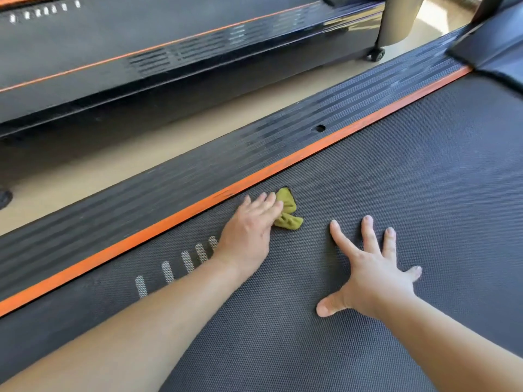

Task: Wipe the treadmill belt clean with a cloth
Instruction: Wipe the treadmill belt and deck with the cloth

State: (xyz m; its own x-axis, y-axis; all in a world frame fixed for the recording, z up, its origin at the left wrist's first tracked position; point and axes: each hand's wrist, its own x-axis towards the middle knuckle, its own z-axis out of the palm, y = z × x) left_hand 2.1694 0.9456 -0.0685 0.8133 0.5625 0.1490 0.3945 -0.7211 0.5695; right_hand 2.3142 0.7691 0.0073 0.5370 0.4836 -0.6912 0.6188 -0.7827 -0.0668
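The dark textured treadmill belt (410,171) fills the lower right of the view. A small crumpled yellow-green cloth (288,211) lies on it close to the orange edge strip (311,154). My left hand (249,230) lies flat with straight fingers pressing on the cloth's left part, which it hides. To the right, my right hand (373,267) is spread palm-down on the bare belt, fingers wide, holding nothing and apart from the cloth.
A ribbed black side rail (226,159) runs along the belt beyond the orange strip. A strip of beige floor (169,131) separates it from a second treadmill (141,52) at the top. A black motor cover (492,43) sits at the top right.
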